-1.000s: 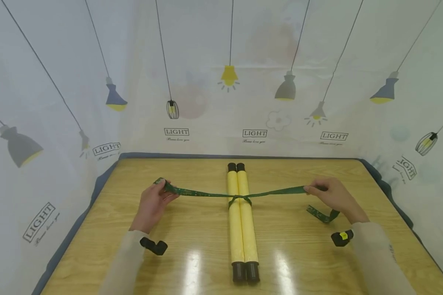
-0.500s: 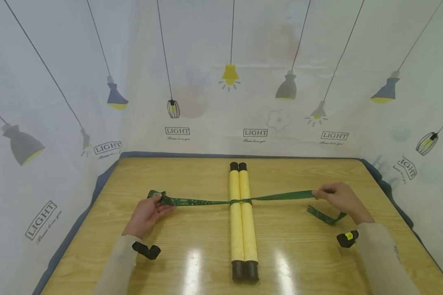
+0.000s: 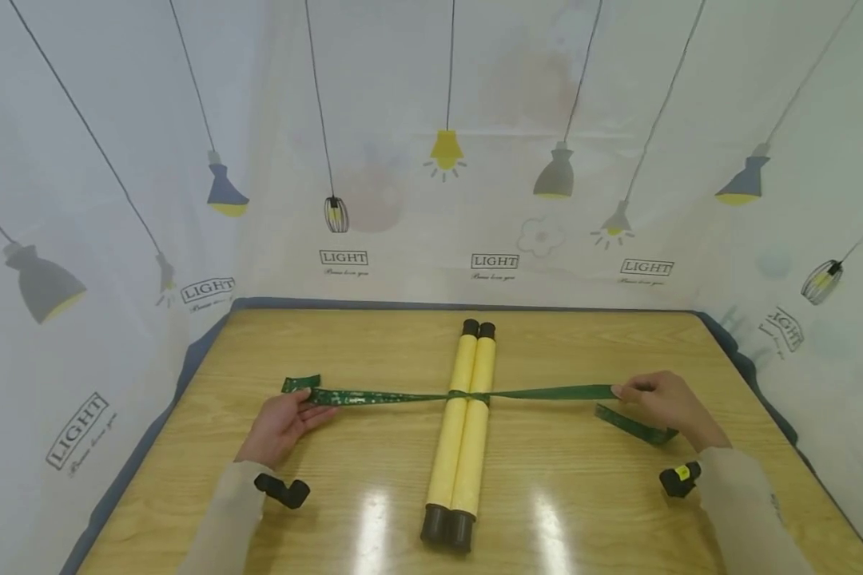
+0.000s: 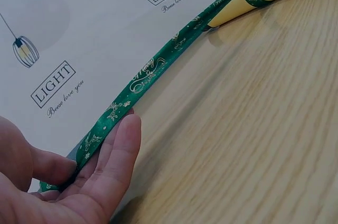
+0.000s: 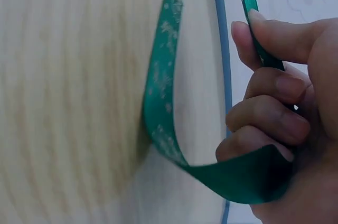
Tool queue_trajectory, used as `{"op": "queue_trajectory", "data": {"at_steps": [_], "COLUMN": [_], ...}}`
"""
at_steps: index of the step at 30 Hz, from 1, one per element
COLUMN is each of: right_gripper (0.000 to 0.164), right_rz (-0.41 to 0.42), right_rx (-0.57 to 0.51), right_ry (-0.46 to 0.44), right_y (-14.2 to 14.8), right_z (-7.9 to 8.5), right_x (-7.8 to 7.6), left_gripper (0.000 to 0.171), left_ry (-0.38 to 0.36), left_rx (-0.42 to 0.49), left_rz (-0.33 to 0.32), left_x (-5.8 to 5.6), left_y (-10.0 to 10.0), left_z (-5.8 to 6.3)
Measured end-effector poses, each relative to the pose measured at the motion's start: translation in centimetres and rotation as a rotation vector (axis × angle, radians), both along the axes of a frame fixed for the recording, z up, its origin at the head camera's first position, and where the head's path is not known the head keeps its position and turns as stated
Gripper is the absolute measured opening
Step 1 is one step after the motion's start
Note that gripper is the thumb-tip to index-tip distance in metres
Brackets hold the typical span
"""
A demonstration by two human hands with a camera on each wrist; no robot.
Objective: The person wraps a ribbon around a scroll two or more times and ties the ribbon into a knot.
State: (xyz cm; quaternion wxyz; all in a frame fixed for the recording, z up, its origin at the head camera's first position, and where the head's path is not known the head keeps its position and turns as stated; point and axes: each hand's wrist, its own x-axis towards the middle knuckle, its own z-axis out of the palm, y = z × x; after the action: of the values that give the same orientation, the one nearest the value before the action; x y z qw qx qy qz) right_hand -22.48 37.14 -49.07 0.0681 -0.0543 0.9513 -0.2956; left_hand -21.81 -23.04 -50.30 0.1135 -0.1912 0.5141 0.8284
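Observation:
Two yellow tubes (image 3: 465, 431) with dark end caps lie side by side on the table, tilted with their near ends to the left. A green ribbon (image 3: 381, 398) with pale print is wrapped round their middle and crossed on top. My left hand (image 3: 280, 423) pinches one tail between thumb and fingers, its other fingers extended below; a short end sticks out past it. My right hand (image 3: 665, 403) pinches the other tail, and in the right wrist view its remaining fingers (image 5: 264, 113) curl in while the loose ribbon end (image 5: 163, 86) hangs from the palm. Both tails run taut outward.
The wooden table (image 3: 582, 343) ends at a blue border (image 3: 431, 303) at the back. A white curtain (image 3: 403, 96) printed with lamps surrounds it on three sides. Black wrist cameras (image 3: 282, 490) sit at both cuffs.
Both hands have drawn apart and come slightly nearer, and the ribbon's crossing has tightened down flat onto the tubes. The tubes have turned, near ends leftward, far ends rightward.

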Motion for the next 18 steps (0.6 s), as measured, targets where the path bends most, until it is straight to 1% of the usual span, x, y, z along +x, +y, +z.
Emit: {"op": "queue_trajectory", "data": {"at_steps": [4, 6, 8, 11, 15, 16, 18], "right_gripper": [0.052, 0.057, 0.063, 0.067, 0.065, 0.064, 0.061], "right_rz": [-0.006, -0.019, -0.031, -0.053, -0.078, -0.081, -0.085], "right_rx": [-0.019, -0.025, 0.000, 0.059, 0.122, 0.137, 0.158], "right_ry": [-0.023, -0.034, -0.014, 0.041, 0.088, 0.089, 0.086], "right_y": [0.9, 1.7, 2.8, 4.5, 6.7, 7.1, 8.0], "right_z": [0.0, 0.0, 0.2, 0.7, 1.7, 1.9, 2.3], "right_x": [-0.1, 0.2, 0.5, 1.1, 1.7, 1.8, 2.1], "left_gripper": [0.041, 0.037, 0.031, 0.020, 0.016, 0.016, 0.018], "left_ry": [0.005, 0.011, 0.024, 0.044, 0.062, 0.059, 0.048], "left_rx": [0.013, 0.019, 0.034, 0.074, 0.155, 0.159, 0.118], "left_rz": [-0.004, 0.000, 0.009, 0.061, 0.148, 0.167, 0.204], "left_x": [0.0, 0.0, -0.1, -0.1, 0.0, 0.0, 0.1], "left_y": [-0.3, -0.5, -0.9, -1.8, -3.4, -3.9, -4.7], "left_z": [-0.1, 0.1, 0.3, 0.8, 1.8, 2.0, 2.3]}}
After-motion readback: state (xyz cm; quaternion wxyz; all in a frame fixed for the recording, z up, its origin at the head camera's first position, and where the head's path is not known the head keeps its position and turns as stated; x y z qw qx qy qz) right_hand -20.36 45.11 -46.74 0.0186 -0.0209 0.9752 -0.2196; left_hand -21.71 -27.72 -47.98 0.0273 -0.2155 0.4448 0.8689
